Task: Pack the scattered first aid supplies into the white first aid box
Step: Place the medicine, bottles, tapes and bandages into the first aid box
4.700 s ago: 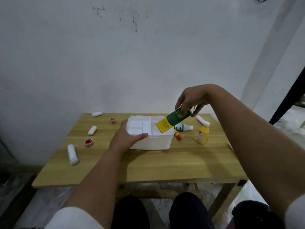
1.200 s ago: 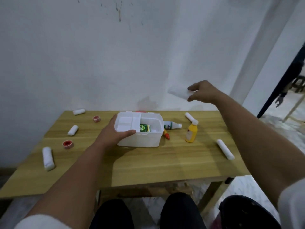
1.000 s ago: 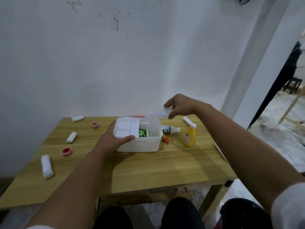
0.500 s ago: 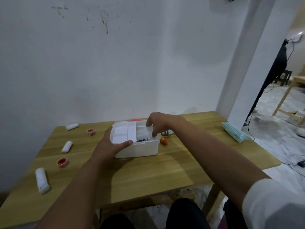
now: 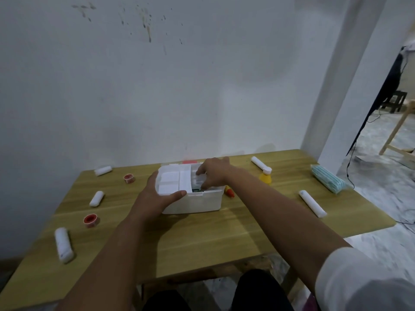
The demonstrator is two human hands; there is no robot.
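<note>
Mid-pack, step in hand: seating an item in the open right half of the white box [image 5: 192, 202] at table [image 5: 202, 239] centre. Right hand [image 5: 214, 173] down inside that compartment, fingers curled onto something pale and translucent, probably a wrapped pad; can't tell whether still pinched or already let go. Green-labelled carton [image 5: 195, 190] just visible under the hand, already in. Left hand [image 5: 157, 195] clamped on the box's near-left corner, thumb along the front rim, palm on the side wall, bracing only, holding nothing else. White divider tray [image 5: 173, 181] covering the left half of the box. Still loose on the table: three short white rolls [image 5: 63, 244] on the left plus one at the back-left corner [image 5: 102, 170], two red tape spools [image 5: 91, 220], long white tube [image 5: 312, 203] to the right, another [image 5: 260, 163] at the back right, yellow bottle [image 5: 265, 177] mostly hidden behind the right forearm, small orange-red item [image 5: 229, 191] touching-close to the box's right side, blue mask pack [image 5: 327, 182] at far right. Judging by that count, well under half done. Next move likely: release, lift hand clear of the rim, reach for the nearest loose piece on the right. Needs flat stacking to leave room; tray may have to shift for the long tubes. Left-hand brace worth retaining, light box likely to slide.
</note>
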